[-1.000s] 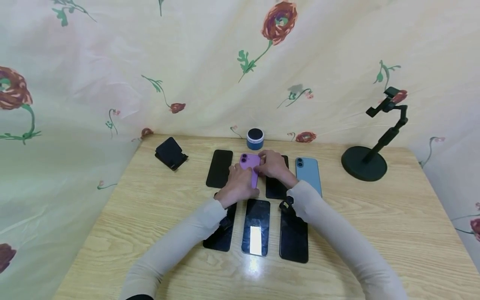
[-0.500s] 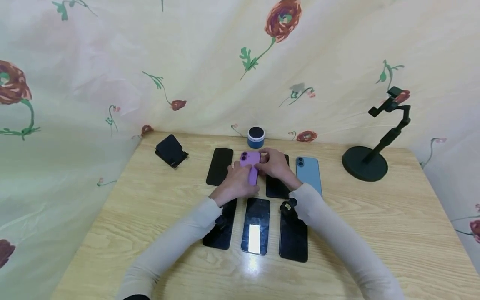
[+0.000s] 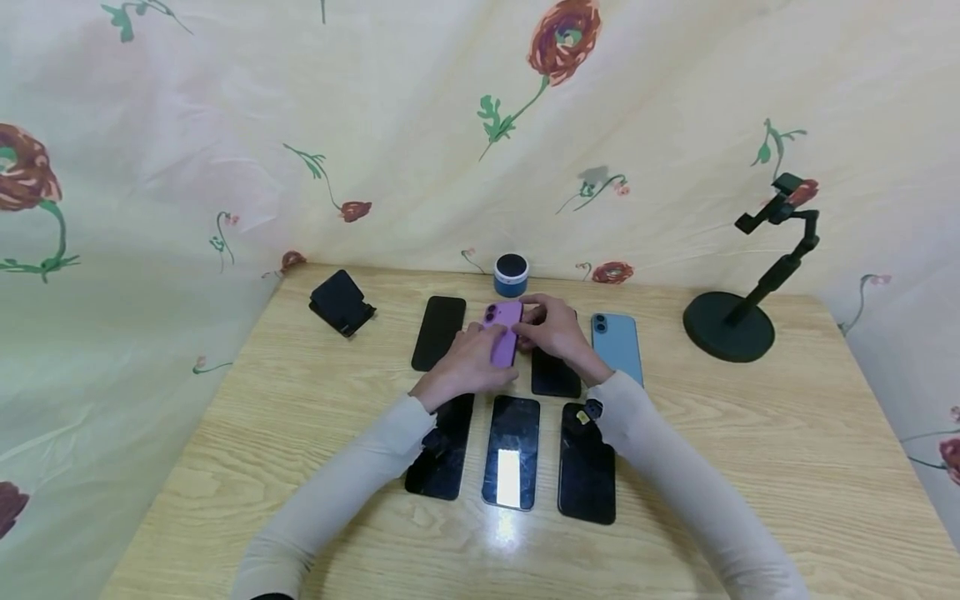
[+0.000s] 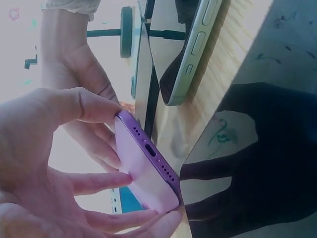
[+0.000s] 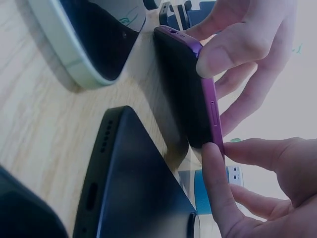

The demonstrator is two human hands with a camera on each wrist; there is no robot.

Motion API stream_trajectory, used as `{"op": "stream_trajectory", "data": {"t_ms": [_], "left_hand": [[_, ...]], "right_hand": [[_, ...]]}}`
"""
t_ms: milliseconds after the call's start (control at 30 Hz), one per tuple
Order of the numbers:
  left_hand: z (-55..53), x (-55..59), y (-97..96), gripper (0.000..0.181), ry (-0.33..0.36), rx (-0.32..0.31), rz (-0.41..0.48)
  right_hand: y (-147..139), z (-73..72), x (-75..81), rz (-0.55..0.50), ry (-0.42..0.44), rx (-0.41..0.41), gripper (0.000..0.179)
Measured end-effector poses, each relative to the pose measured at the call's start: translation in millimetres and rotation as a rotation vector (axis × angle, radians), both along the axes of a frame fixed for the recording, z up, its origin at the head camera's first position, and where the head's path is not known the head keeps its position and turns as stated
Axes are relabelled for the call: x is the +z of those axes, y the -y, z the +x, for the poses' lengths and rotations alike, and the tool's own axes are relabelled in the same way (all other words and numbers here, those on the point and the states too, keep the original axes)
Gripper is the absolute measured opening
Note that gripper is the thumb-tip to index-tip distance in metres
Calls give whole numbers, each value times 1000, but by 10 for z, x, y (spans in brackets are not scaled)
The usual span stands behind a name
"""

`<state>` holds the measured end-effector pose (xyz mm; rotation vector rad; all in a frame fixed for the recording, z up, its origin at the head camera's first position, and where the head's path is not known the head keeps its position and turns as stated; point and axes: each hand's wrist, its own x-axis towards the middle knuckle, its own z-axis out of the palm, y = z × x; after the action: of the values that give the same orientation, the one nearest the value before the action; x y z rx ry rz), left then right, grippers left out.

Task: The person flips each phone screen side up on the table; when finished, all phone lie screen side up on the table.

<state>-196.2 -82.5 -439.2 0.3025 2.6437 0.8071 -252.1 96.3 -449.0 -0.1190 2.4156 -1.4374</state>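
Fingers (image 4: pixel 101 182) of your left hand (image 3: pixel 472 362) and of your right hand (image 3: pixel 553 329) are clamped on the edges of the purple smartphone (image 3: pixel 505 348). You hold it tilted, camera side up, over the worktop (image 3: pixel 300 400), between two black smartphones (image 3: pixel 438 333) and near the blue speaker (image 3: pixel 511 287).

purple phone (image 3: pixel 507 317) partly covered, table (image 3: pixel 225 467) cut off

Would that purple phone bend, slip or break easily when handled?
The purple phone is probably stiff: it looks straight between the left hand and right hand. Its smooth-looking edge may be slippery. Its dark front could be glass, so a drop might crack it.
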Motion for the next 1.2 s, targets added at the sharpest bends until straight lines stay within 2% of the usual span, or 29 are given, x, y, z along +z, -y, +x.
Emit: {"op": "stream_trajectory", "data": {"t_ms": [267, 600, 800, 1000, 1200], "left_hand": [[9, 18, 54, 79, -22, -34, 76], [7, 3, 98, 79, -25, -8, 172], [7, -25, 129, 80, -20, -5, 218], [11, -24, 190, 70, -20, -22, 284], [-4, -33, 239, 65, -40, -58, 348]], "right_hand": [[-15, 6, 35, -34, -7, 6, 58], [-22, 24, 29, -158, 29, -2, 50], [-11, 46, 14, -163, 37, 17, 51], [6, 85, -18, -165, 39, 45, 52], [1, 97, -49, -177, 96, 93, 53]]}}
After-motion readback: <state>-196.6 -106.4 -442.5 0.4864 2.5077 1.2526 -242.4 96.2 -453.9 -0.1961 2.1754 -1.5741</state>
